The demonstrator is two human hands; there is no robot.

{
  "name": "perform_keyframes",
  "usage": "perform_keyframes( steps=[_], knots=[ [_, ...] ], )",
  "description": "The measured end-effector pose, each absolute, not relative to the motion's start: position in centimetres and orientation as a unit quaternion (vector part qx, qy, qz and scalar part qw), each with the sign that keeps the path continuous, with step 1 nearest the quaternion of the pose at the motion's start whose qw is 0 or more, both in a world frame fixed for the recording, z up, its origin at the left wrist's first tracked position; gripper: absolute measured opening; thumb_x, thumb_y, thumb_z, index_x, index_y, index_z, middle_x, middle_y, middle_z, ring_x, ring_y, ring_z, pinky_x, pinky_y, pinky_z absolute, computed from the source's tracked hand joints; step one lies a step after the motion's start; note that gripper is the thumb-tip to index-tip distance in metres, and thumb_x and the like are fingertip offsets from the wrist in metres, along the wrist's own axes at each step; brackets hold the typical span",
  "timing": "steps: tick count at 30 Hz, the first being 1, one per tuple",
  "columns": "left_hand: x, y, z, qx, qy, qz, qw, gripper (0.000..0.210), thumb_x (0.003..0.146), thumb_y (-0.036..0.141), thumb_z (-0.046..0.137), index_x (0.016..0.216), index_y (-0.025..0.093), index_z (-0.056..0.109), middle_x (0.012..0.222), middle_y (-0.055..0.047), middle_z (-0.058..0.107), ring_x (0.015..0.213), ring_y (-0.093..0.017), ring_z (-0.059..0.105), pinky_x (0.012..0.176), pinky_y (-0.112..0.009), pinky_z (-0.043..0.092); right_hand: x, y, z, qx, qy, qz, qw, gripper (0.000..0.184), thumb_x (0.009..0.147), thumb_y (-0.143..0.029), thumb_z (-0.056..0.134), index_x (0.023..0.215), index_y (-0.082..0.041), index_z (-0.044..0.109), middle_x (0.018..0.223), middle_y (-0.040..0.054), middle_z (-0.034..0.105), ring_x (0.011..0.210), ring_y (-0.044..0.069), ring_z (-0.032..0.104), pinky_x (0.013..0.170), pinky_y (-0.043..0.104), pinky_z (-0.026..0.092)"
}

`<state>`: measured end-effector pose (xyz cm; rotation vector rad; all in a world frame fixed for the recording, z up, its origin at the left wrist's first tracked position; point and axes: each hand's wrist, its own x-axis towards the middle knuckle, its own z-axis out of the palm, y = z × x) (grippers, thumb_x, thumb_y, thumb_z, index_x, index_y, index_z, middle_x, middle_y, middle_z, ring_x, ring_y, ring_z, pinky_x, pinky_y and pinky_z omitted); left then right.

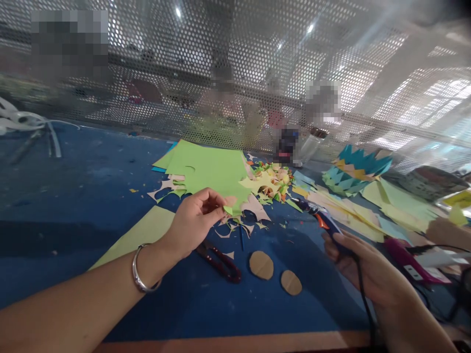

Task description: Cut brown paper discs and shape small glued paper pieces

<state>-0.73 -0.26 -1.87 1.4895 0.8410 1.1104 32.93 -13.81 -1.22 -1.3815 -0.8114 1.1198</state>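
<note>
Paper piece (pixel 228 210), pinched by thumb and forefinger of the left hand (pixel 195 220), hangs just beyond the scissors (pixel 221 268), while right of them the right hand (pixel 355 262) wraps the glue gun (pixel 327 220), nozzle slanting forward-left.

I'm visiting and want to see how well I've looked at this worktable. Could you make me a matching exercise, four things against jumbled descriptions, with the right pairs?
1. Left hand
2. Right hand
3. Cardboard rounds
4. Scissors

A. Brown, lying flat on the blue table
B. Holding a corded tool with an orange trigger
C. Dark red, left of the two rounds in the picture
D. Pinching a small paper piece

Right pairs: 1-D, 2-B, 3-A, 4-C
</note>
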Motion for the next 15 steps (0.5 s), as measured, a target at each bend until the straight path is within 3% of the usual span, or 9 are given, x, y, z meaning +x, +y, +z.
perform_keyframes(
  steps=[3, 9, 15],
  knots=[
    [-0.7, -0.4, -1.7, 0.614, 0.346, 0.468, 0.534, 0.013, 0.084, 0.024, 0.076, 0.089, 0.021, 0.064, 0.081, 0.0, 0.068, 0.073, -0.014, 0.067, 0.075, -0.032, 0.057, 32.3, -13.8, -1.3, -0.542, -0.358, 0.518, 0.557, 0.019, 0.086, -0.042, 0.075, 0.075, -0.027, 0.068, 0.079, 0.0069, 0.047, 0.059, 0.017, 0.045, 0.051, 0.038, 0.046],
    [-0.6, -0.6, -1.5, 0.612, 0.337, 0.469, 0.541, 0.013, 0.084, 0.025, 0.076, 0.088, 0.022, 0.064, 0.079, 0.0, 0.067, 0.071, -0.014, 0.066, 0.073, -0.033, 0.057, 31.1, -13.2, -0.6, -0.484, -0.373, 0.524, 0.593, 0.027, 0.076, -0.04, 0.084, 0.085, -0.024, 0.064, 0.077, -0.0013, 0.04, 0.059, 0.012, 0.039, 0.049, 0.027, 0.037],
    [-0.5, -0.5, -1.6, 0.603, 0.342, 0.464, 0.551, 0.014, 0.082, 0.025, 0.077, 0.086, 0.022, 0.064, 0.084, -0.003, 0.07, 0.073, -0.016, 0.068, 0.076, -0.035, 0.059, 29.7, -11.7, 0.2, -0.472, -0.412, 0.525, 0.576, 0.025, 0.081, -0.044, 0.078, 0.094, -0.025, 0.068, 0.069, -0.0027, 0.045, 0.05, 0.01, 0.035, 0.044, 0.025, 0.028]
  ],
)
